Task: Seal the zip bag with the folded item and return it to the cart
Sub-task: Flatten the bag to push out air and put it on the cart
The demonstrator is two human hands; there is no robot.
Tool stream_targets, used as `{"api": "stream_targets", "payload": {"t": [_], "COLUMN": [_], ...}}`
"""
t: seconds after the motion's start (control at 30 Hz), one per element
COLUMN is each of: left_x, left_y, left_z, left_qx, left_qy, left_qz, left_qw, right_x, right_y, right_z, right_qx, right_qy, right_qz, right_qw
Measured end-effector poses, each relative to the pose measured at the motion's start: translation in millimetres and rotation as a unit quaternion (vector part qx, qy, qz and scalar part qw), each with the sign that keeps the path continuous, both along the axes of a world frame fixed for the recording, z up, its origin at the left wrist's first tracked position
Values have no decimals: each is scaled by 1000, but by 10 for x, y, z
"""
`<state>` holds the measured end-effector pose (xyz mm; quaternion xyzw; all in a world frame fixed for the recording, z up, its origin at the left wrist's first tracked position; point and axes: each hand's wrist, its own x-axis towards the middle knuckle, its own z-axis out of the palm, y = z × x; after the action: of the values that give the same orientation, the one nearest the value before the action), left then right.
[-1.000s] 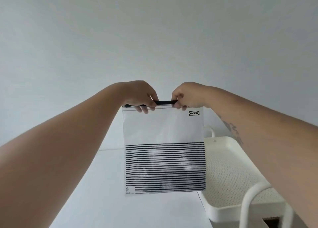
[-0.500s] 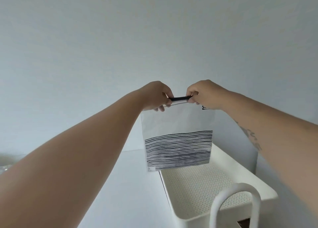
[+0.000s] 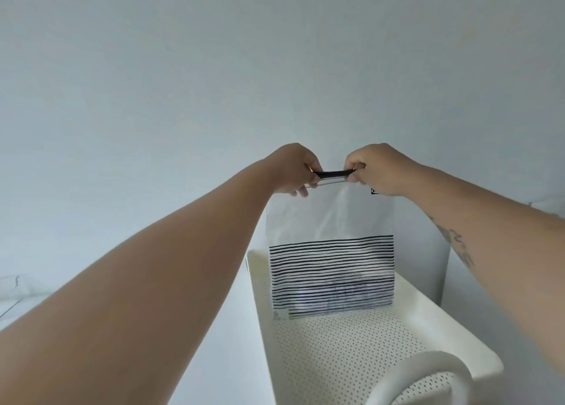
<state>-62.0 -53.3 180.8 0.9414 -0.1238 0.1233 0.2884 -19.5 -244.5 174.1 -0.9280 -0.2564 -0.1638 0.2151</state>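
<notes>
A white zip bag (image 3: 330, 221) with black stripes on its lower half hangs upright over the cart's top tray (image 3: 351, 352). A dark folded item (image 3: 342, 291) shows faintly through the striped part. My left hand (image 3: 293, 170) pinches the left end of the bag's black zip strip, and my right hand (image 3: 377, 169) pinches the right end. The bag's bottom edge is down inside the tray at its far end; whether it touches the perforated floor is unclear.
The cart is white, with a dotted perforated tray floor and a raised rim (image 3: 255, 285). Its rounded handle (image 3: 428, 374) rises at the near right. A white table surface (image 3: 238, 343) lies left of the cart. A plain wall fills the background.
Both hands carried the bag rightward from above the table to over the cart's tray and lowered it into the tray. The grip on the zip strip is unchanged.
</notes>
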Motion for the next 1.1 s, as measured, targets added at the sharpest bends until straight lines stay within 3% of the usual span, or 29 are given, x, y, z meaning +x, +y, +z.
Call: {"api": "stream_targets", "payload": {"t": [0.17,0.3,0.63,0.8,0.97,1.1], "left_x": [198,205,-119,-344,-502,-450], "left_y": [44,61,-86,-285,-348,-347], "left_z": [-108,-401,-1515,-1974,-2318,-2441], "left_qx": [6,26,38,175,261,293], "left_qy": [-35,-32,92,97,166,158], "left_qz": [22,26,-19,-51,-48,-35], "left_qw": [999,999,995,978,950,942], "right_x": [243,298,96,-61,-173,-175], "right_y": [76,90,-331,-522,-640,-631], "right_z": [-298,-645,-1490,-1868,-2190,-2302], "right_qx": [78,77,-36,-83,-142,-174], "right_qy": [-56,-52,163,220,228,221], "right_qz": [-14,-1,64,81,108,130], "right_qw": [995,996,984,969,957,951]}}
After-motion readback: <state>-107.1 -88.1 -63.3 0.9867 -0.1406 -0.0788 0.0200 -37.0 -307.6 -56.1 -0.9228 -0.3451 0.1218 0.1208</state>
